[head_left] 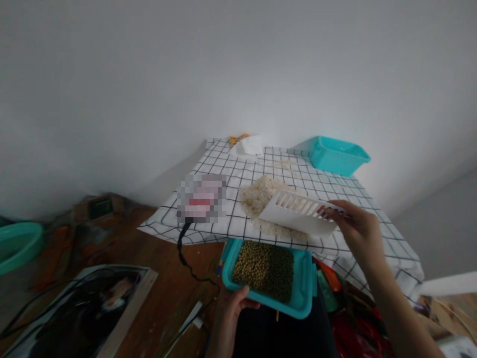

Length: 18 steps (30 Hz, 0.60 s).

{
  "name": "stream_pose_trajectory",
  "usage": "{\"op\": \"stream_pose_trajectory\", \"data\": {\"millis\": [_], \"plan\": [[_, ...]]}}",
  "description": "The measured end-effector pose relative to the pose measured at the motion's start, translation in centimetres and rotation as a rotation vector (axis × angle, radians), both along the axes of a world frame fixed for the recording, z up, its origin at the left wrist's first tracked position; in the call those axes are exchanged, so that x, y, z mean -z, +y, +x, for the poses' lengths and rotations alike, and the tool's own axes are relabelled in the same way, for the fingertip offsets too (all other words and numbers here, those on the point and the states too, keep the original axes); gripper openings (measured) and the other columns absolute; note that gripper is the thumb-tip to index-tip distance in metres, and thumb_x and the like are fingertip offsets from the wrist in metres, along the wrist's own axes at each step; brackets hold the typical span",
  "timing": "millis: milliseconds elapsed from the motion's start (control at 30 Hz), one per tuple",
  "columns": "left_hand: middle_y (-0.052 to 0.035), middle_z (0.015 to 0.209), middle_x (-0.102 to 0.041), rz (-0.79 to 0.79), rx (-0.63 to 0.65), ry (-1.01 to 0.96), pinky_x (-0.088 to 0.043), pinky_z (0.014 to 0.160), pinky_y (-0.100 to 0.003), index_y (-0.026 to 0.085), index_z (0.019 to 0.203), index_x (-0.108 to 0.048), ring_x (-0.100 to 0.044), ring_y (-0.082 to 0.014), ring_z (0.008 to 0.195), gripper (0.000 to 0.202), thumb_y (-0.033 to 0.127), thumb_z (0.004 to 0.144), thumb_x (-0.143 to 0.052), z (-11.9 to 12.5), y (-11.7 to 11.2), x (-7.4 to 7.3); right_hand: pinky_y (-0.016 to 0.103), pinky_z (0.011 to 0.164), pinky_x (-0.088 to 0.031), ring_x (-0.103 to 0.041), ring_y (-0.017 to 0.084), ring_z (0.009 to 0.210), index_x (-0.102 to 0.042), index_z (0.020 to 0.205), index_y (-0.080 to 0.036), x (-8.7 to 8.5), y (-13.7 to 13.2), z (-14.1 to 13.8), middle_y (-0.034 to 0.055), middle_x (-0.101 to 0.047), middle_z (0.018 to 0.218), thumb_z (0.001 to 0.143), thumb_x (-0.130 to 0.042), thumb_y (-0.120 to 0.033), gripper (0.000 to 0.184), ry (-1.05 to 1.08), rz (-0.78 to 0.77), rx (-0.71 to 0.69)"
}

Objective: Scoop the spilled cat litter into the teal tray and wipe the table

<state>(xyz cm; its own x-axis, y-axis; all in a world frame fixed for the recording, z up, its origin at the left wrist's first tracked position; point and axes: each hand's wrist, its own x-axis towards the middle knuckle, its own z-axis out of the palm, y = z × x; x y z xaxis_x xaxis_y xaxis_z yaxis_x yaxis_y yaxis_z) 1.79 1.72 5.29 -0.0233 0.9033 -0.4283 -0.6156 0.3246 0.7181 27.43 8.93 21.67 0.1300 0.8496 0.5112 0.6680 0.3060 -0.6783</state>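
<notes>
The grain [261, 191] lies heaped on the checked cloth [357, 199]. At its four o'clock the right hand [359, 228] pinches a white rack [294, 219]; at six, the left hand [234, 304] pinches a blue tray [303, 284]. Blue bin [333, 158] at two, pale wall [238, 74] at twelve, brown floor [167, 303] at eight.

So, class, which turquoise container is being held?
The tray of yellow and green seeds, in the left hand; no hand touches the bin or round basin.

Bare hands [360, 229], bare forearms [398, 303], dark legwear [286, 335]
</notes>
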Motion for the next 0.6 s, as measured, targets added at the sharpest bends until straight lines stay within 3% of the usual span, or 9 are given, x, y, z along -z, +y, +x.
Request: {"op": "stream_pose_trajectory", "data": {"millis": [167, 400, 600], "plan": [[-0.0017, 0.059, -0.073, -0.030, -0.026, -0.030, -0.058, 0.043, -0.029, 0.012, 0.107, -0.070, -0.071, -0.0228, 0.051, 0.064, 0.021, 0.048, -0.091, -0.1, 0.0, -0.6, 0.035, 0.071, -0.056, -0.073, 0.024, 0.076, -0.075, 0.096, -0.018, 0.2, 2.6, 1.4, 0.0056, -0.078, 0.082, 0.084, -0.066, -0.037, 0.024, 0.023, 0.023, 0.001], [-0.0027, 0.058, -0.072, -0.042, -0.018, -0.019, -0.056, 0.041, -0.027, 0.012, 0.099, -0.072, -0.070, -0.0220, 0.050, 0.055, 0.023, 0.049, -0.092, 0.1, 0.0, -0.3, 0.034, 0.069, -0.053, -0.072, 0.025, 0.077, -0.076, 0.094, -0.019, 0.1, 4.0, 3.7, 0.0057, -0.078, 0.084, 0.084, -0.062, -0.033, 0.022, -0.045, 0.059, 0.086], [-0.0003, 0.063, -0.074, -0.042, -0.026, -0.009, -0.057, 0.041, -0.029, 0.017, 0.113, -0.067, -0.069, -0.0216, 0.050, 0.073, 0.023, 0.045, -0.092, 0.1, 0.0, -0.3, 0.034, 0.070, -0.052, -0.071, 0.024, 0.077, -0.076, 0.096, -0.016, 0.0, 5.5, 4.6, 0.0078, -0.078, 0.084, 0.086, -0.059, -0.033, 0.026, -0.103, 0.068, 0.081]]}}
